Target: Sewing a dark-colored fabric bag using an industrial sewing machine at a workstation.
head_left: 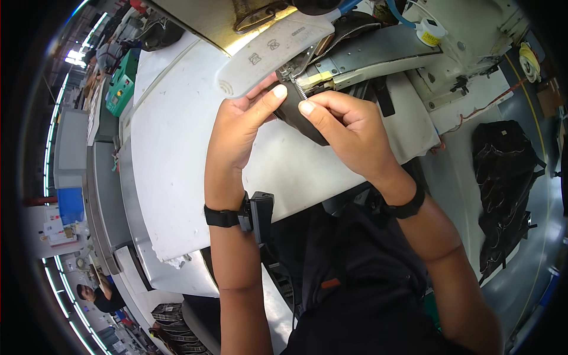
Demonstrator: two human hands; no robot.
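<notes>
Spanning right side: grey floor point(520, 278); centre, white table point(171, 130), machine point(387, 56) at far side. Black bag point(503, 177) right, contents hidden. Left hand point(239, 123), right hand point(358, 133): both pinching dark fabric point(296, 115) above table. White bottle point(430, 32), contents unclear. Zipper point(300, 89) beside right thumb.

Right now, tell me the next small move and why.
Probably ease the silvery zipper toward the sewing machine: the right hand pinches at it, the left hand holds the dark fabric, and the zipper leads up to the machine's metalwork.
</notes>
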